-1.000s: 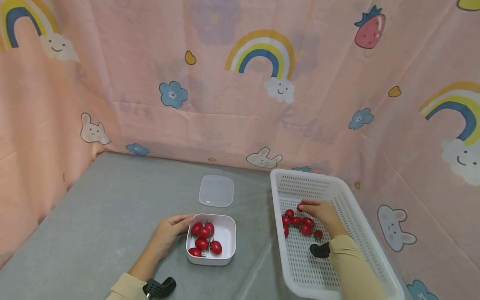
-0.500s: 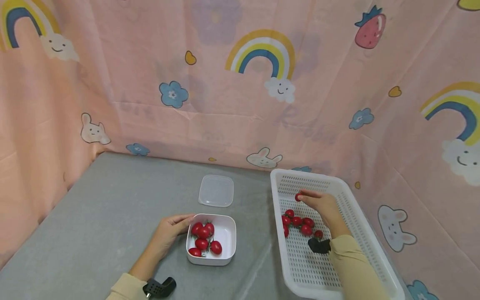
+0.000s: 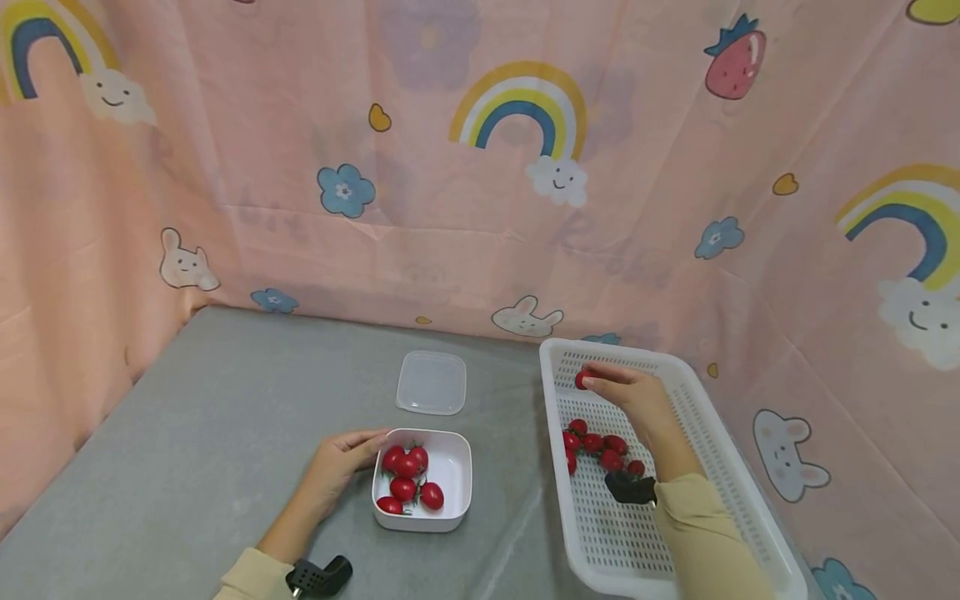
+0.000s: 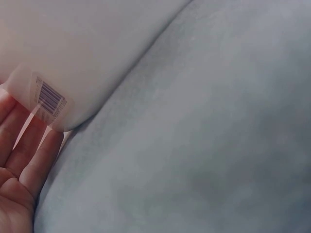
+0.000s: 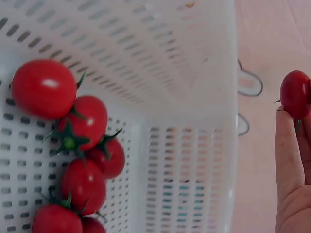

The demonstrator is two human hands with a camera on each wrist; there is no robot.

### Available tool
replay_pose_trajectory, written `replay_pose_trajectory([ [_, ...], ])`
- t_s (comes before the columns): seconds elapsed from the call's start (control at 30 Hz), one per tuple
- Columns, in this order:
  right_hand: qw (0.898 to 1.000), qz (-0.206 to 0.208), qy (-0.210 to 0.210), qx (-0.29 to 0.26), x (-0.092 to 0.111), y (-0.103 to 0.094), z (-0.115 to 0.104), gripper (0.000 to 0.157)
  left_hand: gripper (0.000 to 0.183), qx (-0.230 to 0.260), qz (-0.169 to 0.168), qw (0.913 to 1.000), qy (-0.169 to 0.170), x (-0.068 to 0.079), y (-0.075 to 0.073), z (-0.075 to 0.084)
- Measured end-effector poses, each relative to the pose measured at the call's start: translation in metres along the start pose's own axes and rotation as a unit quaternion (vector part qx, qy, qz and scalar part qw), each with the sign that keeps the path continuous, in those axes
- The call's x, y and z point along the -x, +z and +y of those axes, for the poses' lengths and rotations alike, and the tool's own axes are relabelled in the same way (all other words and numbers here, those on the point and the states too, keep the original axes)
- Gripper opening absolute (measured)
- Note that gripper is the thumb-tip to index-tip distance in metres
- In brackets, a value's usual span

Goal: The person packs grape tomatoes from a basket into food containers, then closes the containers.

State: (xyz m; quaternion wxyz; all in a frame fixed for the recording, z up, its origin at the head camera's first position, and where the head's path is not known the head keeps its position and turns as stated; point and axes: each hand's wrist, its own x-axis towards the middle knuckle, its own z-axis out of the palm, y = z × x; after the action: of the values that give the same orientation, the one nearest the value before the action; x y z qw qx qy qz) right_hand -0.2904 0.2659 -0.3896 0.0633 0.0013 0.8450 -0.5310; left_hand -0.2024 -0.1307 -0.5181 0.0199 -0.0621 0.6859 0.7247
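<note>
My right hand (image 3: 637,400) pinches a red cherry tomato (image 3: 582,380) between thumb and fingers over the far end of a white perforated basket (image 3: 750,508). The right wrist view shows this tomato (image 5: 294,94) upright at the fingertips, a bit of green stem at its base. Several more cherry tomatoes (image 5: 83,186) with green stems lie in the basket below. My left hand (image 3: 337,467) rests its fairly straight fingers against the left side of a small white box (image 3: 450,454), which has several cherry tomatoes in it. Those fingers (image 4: 41,165) touch the box wall near a barcode label.
A clear flat lid (image 3: 431,383) lies on the grey table (image 3: 247,417) just behind the box. A pink printed curtain (image 3: 420,250) hangs along the back and sides. The basket's raised rim stands between the loose tomatoes and the box.
My right hand has lifted the tomato away from the others and moved toward the basket's far left corner. The left hand and the box have stayed in place.
</note>
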Motion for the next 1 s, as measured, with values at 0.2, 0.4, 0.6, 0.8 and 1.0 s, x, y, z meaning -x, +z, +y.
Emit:
replay_pose_trajectory([
  [0.2, 1.0, -0.008, -0.016, -0.011, 0.005, 0.006, -0.01, 0.058, 0.034, -0.001, -0.002, 1.0, 0.0, 0.0, 0.0, 0.0],
  [0.4, 0.999, -0.01, -0.027, -0.028, 0.01, 0.015, -0.027, 0.055, 0.034, 0.0, -0.008, 0.9999, 0.006, 0.0, 0.0, -0.001],
  [0.6, 0.994, -0.023, -0.064, -0.086, 0.015, 0.031, -0.041, 0.045, 0.035, 0.003, -0.01, 0.9999, 0.009, 0.001, -0.001, 0.0],
  [0.8, 0.993, -0.03, -0.075, -0.083, 0.017, 0.048, -0.052, 0.045, 0.035, -0.004, -0.005, 1.0, 0.008, 0.001, -0.001, 0.0],
  [1.0, 0.993, -0.031, -0.079, -0.079, 0.02, 0.064, -0.06, 0.042, 0.034, -0.004, -0.003, 1.0, 0.006, 0.001, -0.001, 0.0],
])
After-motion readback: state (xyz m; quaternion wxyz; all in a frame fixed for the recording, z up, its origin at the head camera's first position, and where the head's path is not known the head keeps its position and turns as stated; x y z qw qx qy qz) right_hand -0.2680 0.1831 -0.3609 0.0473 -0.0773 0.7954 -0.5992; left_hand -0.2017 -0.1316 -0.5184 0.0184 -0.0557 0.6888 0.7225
